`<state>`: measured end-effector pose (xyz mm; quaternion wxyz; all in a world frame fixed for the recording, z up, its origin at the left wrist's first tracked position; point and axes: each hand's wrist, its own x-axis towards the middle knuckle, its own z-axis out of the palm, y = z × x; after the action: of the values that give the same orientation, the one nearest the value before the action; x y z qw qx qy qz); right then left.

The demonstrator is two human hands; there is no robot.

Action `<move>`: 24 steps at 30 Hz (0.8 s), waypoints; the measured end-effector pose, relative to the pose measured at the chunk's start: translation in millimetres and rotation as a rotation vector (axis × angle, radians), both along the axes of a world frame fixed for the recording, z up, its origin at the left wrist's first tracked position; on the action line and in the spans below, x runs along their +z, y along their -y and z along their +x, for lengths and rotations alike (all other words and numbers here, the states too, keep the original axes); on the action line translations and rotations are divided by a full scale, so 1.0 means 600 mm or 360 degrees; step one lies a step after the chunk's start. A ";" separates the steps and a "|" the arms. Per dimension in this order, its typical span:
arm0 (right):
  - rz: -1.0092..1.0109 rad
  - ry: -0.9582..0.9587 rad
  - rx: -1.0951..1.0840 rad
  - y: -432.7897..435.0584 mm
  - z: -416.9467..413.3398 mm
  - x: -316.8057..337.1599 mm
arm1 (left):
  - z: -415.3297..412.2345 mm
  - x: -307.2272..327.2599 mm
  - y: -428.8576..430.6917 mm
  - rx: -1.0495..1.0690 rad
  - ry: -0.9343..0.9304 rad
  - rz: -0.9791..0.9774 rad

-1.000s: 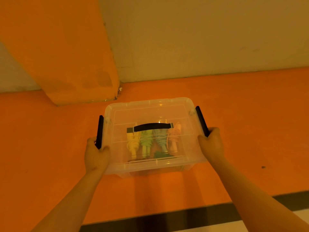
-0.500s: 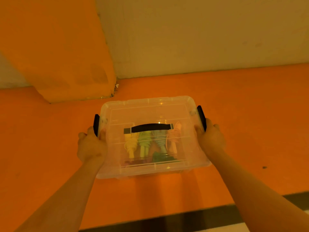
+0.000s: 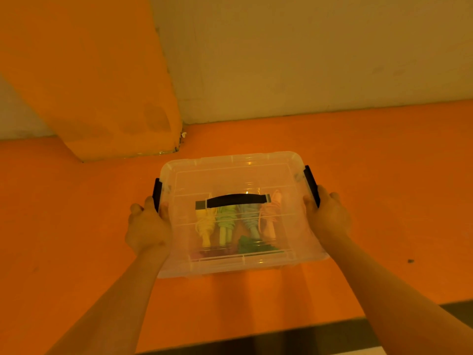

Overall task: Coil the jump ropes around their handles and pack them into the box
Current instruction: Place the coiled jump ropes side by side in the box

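Left hand [image 3: 148, 226] curls round the black left latch [image 3: 156, 194] at 9 o'clock of the clear lidded box [image 3: 230, 165]. Right hand [image 3: 329, 216] grips the right latch [image 3: 311, 184] at 3 o'clock. Inside lie four coiled jump ropes [image 3: 226, 221] under the lid handle [image 3: 236, 200]. An orange pillar [image 3: 102, 85] stands at 11 o'clock.

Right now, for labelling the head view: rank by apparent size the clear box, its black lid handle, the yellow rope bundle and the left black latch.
1. clear box
2. black lid handle and yellow rope bundle, too alike to rank
3. left black latch
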<state>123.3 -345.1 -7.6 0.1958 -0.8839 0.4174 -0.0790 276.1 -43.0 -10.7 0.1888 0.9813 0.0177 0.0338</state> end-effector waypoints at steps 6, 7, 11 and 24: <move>0.0009 0.0061 0.0035 -0.002 0.003 0.001 | 0.000 0.000 -0.002 -0.0029 -0.0009 -0.0029; 0.0016 0.0072 0.0059 -0.002 0.004 0.001 | -0.001 0.001 -0.003 -0.0033 -0.0017 -0.0045; 0.0010 0.0011 0.0140 -0.005 0.010 0.006 | 0.005 0.002 -0.002 -0.0071 -0.0140 -0.0104; -0.0364 -0.0531 0.0468 -0.025 -0.004 0.053 | -0.021 0.052 -0.021 -0.0478 -0.0157 0.0474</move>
<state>120.8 -330.1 24.0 0.0323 -0.9523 0.2991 0.0505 263.2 -30.3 20.4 0.0436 0.9904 -0.1246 -0.0407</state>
